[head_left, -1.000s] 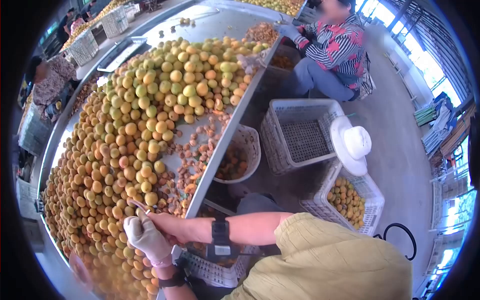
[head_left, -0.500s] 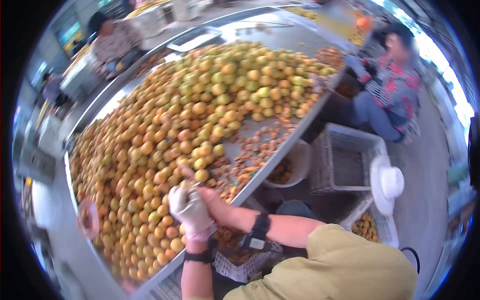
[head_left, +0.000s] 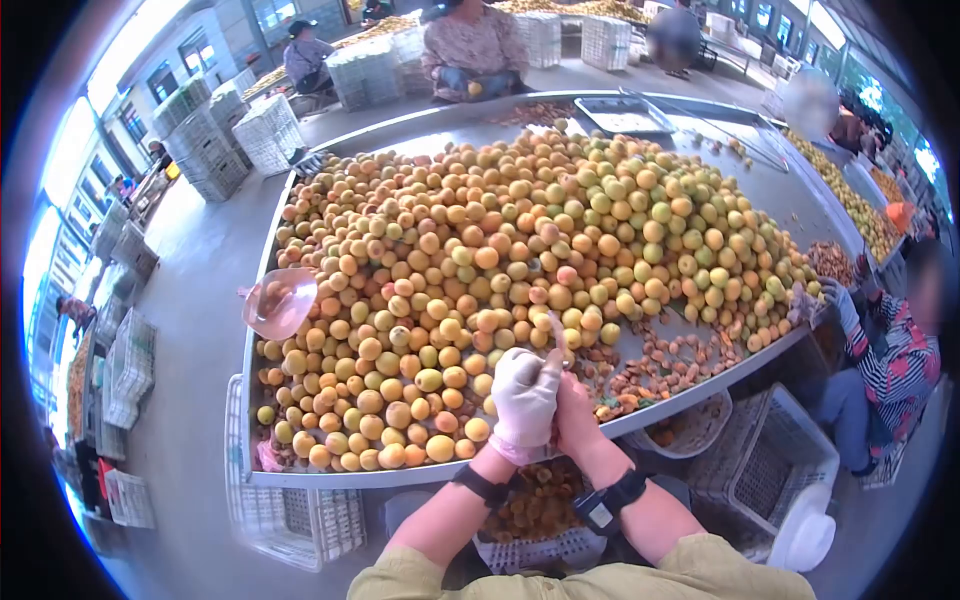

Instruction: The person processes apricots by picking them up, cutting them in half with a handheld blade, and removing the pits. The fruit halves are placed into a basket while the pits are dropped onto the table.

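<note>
My left hand, in a whitish glove, is closed at the near edge of the metal table. Pressed against it, my bare right hand is closed too. A slim pinkish shape sticks up from between them; I cannot make out what it is. Whatever the fingers hold is hidden. Beyond my hands spreads a heap of yellow-orange apricots. Loose brown pits lie to the right of my hands. Below my wrists, a white basket holds brownish pieces.
A pink translucent bowl sits at the table's left edge. Empty crates and a white hat are low on the right. A co-worker in a patterned top sits at right; another person sits across the table.
The view has swung left and levelled, so the table and my hands appear farther right. My hands stay closed together at the table's edge.
</note>
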Tool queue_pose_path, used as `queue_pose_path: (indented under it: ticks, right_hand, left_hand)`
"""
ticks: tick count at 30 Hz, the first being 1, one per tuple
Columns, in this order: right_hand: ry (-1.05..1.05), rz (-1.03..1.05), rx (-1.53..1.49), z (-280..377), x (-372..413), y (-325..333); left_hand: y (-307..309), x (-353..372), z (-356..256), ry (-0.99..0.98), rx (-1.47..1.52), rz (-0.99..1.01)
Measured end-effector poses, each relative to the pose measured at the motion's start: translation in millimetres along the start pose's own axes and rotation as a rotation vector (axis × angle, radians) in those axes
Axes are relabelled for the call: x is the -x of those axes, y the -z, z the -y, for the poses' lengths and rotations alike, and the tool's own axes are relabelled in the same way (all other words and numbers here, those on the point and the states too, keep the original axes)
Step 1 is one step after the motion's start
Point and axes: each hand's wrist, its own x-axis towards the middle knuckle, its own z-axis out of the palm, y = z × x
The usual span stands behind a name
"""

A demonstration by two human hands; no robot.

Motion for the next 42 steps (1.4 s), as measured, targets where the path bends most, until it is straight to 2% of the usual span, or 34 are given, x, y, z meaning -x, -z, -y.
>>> queue_pose_path:
  ticks: [1, 3, 7, 9, 11, 13, 14, 15, 17, 18, 19, 20, 21, 22, 28, 30, 32, 33, 34, 35, 37, 39, 42]
  right_hand:
    - [0.006, 0.012, 0.007, 1, -4, 0]
    - [0.597, -0.004, 0.6, 3, -6, 4]
    - [0.631, 0.011, 0.693, 2, 2, 6]
    - [0.63, 0.018, 0.636, -3, -3, 7]
    - [0.629, 0.024, 0.575, -7, -6, 9]
    - [0.532, 0.022, 0.485, -9, -8, 11]
    - [0.533, 0.026, 0.484, -8, -7, 10]
    - [0.497, 0.037, 0.418, -6, -3, 9]
    - [0.459, 0.047, 0.354, -8, -2, 12]
    - [0.365, 0.056, 0.298, -12, -6, 17]
    - [0.273, 0.066, 0.241, -13, -9, 20]
    - [0.274, 0.068, 0.24, -10, -7, 17]
    - [0.172, 0.102, 0.114, -6, -3, 14]
    - [0.068, 0.133, -0.012, -3, -1, 12]
    - [-0.158, 0.282, -0.153, 7, -2, 12]
    - [-0.144, 0.268, -0.123, 11, 2, 11]
    - [-0.125, 0.257, -0.091, 9, 1, 10]
    - [0.007, 0.188, 0.002, 3, -2, 10]
    - [0.137, 0.114, 0.093, 0, -3, 10]
    - [0.139, 0.107, 0.091, 1, -2, 10]
    - [0.557, 0.053, 0.779, 4, 1, 12]
    - [0.616, 0.028, 0.809, 3, -3, 10]
    - [0.515, 0.05, 0.58, 5, 2, 6]
  left_hand:
    - [-5, 6, 1, 0.239, 0.288, -0.051]
    - [-4, 3, -14, 0.591, 0.555, -0.118]
    - [-3, 2, -5, 0.612, 0.658, -0.131]
    - [-6, 3, -7, 0.633, 0.697, -0.168]
    - [-8, 5, -15, 0.587, 0.678, -0.188]
    - [-7, 9, -20, 0.588, 0.633, -0.16]
    - [-11, 14, -9, 0.463, 0.568, -0.135]
    - [-11, 16, -1, 0.462, 0.566, -0.138]
    - [-10, 17, 10, 0.371, 0.355, -0.061]
    - [-13, 15, 13, 0.287, 0.295, -0.087]
    - [-12, 14, 15, 0.286, 0.294, -0.089]
    - [-10, 10, 11, 0.147, 0.122, -0.058]
    - [-8, 6, 7, 0.012, -0.05, -0.025]
    - [-8, 4, 1, -0.033, -0.082, -0.035]
    - [-1, -3, -12, -0.24, -0.238, 0.013]
    - [-1, -1, -11, -0.279, -0.26, 0.029]
    - [-1, -1, -6, -0.202, -0.18, 0.002]
    - [-4, -2, -9, -0.206, -0.178, 0.0]
    - [-8, -1, -13, 0.19, 0.213, -0.109]
    - [-11, 0, -17, 0.593, 0.603, -0.209]
    - [-8, 2, 0, 0.62, 0.672, -0.244]
    - [-7, 2, 1, 0.625, 0.653, -0.253]
    - [-12, 2, -10, 0.566, 0.625, -0.225]
